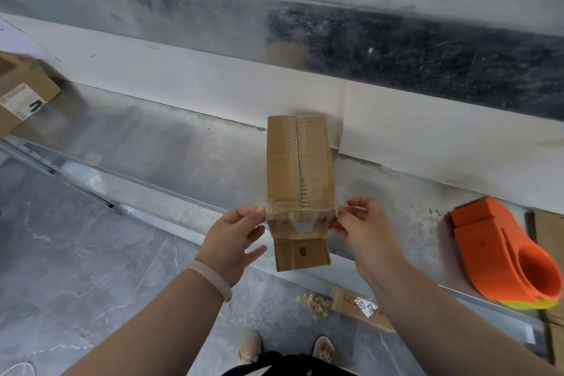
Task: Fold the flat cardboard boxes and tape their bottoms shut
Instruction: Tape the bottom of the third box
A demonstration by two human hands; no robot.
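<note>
1. Both hands flank the near end of the long brown cardboard box (300,168): left hand (235,232) presses straight fingers to its side, right hand (363,223) pinches its corner.
2. Its long axis runs straight away from them.
3. Orange plastic tape dispenser (500,253) lies to the right, nearer the right hand.

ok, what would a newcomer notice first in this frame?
The taped cardboard box at centre, a left hand and a right hand at its near corners, a flap marked 6 hanging below. Next, the bright orange tape dispenser lying on the table at right. A second box sits at the far left edge.
</note>
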